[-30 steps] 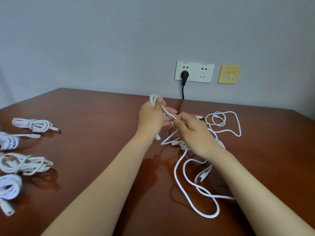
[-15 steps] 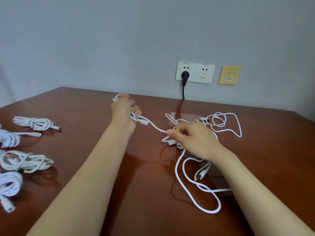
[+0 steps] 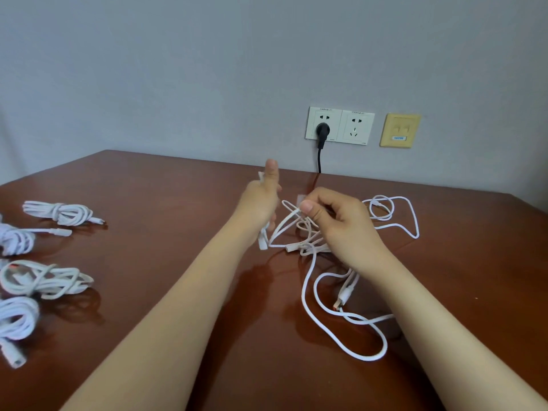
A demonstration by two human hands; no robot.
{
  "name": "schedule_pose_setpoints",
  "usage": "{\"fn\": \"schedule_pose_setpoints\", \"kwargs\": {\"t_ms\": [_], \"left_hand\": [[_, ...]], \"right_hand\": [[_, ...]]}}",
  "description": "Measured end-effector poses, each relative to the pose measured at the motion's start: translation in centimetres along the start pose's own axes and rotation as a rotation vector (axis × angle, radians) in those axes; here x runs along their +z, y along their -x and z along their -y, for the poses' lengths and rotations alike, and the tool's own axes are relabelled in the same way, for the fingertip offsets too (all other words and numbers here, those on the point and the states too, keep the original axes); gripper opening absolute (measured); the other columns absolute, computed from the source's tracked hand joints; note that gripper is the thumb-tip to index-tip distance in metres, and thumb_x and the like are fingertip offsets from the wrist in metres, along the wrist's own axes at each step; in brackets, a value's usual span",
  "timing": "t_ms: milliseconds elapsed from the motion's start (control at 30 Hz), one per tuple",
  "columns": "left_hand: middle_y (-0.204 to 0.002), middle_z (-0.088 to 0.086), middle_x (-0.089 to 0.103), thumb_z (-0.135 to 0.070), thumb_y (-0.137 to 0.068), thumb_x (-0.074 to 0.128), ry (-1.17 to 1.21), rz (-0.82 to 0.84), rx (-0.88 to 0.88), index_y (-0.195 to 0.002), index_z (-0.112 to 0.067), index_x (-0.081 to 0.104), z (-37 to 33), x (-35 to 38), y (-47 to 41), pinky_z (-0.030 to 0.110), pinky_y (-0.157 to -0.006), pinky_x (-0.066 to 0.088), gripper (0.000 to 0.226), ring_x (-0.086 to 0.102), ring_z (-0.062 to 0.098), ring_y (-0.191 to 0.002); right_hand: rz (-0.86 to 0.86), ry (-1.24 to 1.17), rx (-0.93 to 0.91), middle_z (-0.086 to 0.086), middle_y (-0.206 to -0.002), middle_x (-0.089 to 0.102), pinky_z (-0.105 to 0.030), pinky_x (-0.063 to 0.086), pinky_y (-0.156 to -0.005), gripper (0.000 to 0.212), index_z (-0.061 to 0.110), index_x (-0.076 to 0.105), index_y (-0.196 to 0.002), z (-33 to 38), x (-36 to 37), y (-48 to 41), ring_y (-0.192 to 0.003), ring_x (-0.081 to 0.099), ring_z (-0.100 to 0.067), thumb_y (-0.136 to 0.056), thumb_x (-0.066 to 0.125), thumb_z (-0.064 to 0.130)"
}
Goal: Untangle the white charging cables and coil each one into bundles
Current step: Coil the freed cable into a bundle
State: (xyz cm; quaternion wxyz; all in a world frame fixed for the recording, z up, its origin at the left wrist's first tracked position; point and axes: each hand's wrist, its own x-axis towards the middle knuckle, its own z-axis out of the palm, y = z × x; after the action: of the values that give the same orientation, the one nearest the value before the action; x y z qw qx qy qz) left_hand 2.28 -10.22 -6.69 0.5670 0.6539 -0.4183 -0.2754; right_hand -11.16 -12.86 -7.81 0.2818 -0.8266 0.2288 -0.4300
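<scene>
One big brown table [image 3: 148, 203] is holding everything. Loose white cables [image 3: 310, 247] are lying in a tangle near its middle, partly under the hands. Four coiled bundles [image 3: 44, 278] are sitting along the left edge. The left hand [image 3: 261, 206] is gripping a cable, thumb sticking up. The right hand [image 3: 344, 223] is pinching a loop just beside it. An orange-tipped plug [image 3: 344, 295] is resting in the tangle.

A cable [image 3: 262, 242] is gripped in the left hand [image 3: 261, 203], thumb raised. A loop of the tangle [image 3: 310, 247] on the bench [image 3: 178, 203] is pinched by the right hand [image 3: 341, 223]. Four bundles [image 3: 63, 213] are laid at the left.
</scene>
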Motion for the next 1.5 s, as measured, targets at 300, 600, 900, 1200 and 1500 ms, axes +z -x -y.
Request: {"fn": "schedule_pose_setpoints", "kwargs": {"t_ms": [300, 600, 900, 1200, 1500], "left_hand": [[-0.046, -0.006, 0.027, -0.076, -0.066, 0.035, 0.2, 0.58, -0.079, -0.076, -0.017, 0.048, -0.6, 1.7, 1.7, 0.012, -0.033, 0.018, 0.061, 0.021, 0.004, -0.032], [-0.042, -0.009, 0.029, -0.028, -0.099, 0.042, 0.083, 0.676, -0.041, -0.079, -0.018, 0.039, -0.5, 1.1, 2.2, 0.015, -0.035, 0.016, 0.023, 0.021, 0.003, -0.031], [-0.039, -0.009, 0.029, -0.028, -0.102, 0.036, 0.281, 0.347, 0.053, -0.075, -0.012, 0.05, -0.3, 0.9, 1.1, 0.015, -0.036, 0.018, 0.033, 0.021, 0.005, -0.031], [-0.036, -0.009, 0.025, -0.033, -0.103, 0.03, 0.872, 0.067, -0.065, -0.089, -0.016, 0.056, -0.5, -1.5, -0.4, 0.012, -0.033, 0.015, 0.034, 0.018, 0.003, -0.028], [-0.036, -0.01, 0.026, -0.031, -0.103, 0.033, 0.68, -0.067, 0.004, -0.073, -0.015, 0.047, -0.3, -1.1, -0.5, 0.011, -0.034, 0.018, 0.036, 0.02, 0.005, -0.029]], "right_hand": [[-0.227, 0.025, 0.073, -0.01, -0.066, 0.058, -0.028, 0.037, -0.057, 0.017, 0.024, 0.054, -0.073, -0.7, -0.3, -0.2, -0.057, 0.045, -0.012, -0.089, 0.057, 0.019], [-0.171, -0.123, 0.19, 0.006, -0.052, 0.049, -0.016, 0.036, -0.052, 0.019, 0.02, 0.049, -0.074, -1.4, -0.9, -0.7, -0.046, 0.042, -0.001, -0.088, 0.059, 0.013], [-0.133, -0.233, 0.214, 0.014, -0.04, 0.039, -0.012, 0.027, -0.043, 0.028, 0.016, 0.053, -0.072, -1.8, -1.2, -0.9, -0.039, 0.033, 0.0, -0.098, 0.044, 0.014], [0.036, -0.112, 0.229, 0.012, -0.039, 0.034, -0.013, 0.026, -0.043, 0.031, 0.015, 0.06, -0.068, -1.2, -0.9, -0.5, -0.039, 0.029, -0.003, -0.095, 0.048, 0.023], [0.062, 0.018, 0.135, 0.006, -0.055, 0.044, -0.021, 0.031, -0.053, 0.024, 0.017, 0.06, -0.076, -1.2, -0.4, -0.1, -0.052, 0.036, -0.006, -0.094, 0.049, 0.029]]}}
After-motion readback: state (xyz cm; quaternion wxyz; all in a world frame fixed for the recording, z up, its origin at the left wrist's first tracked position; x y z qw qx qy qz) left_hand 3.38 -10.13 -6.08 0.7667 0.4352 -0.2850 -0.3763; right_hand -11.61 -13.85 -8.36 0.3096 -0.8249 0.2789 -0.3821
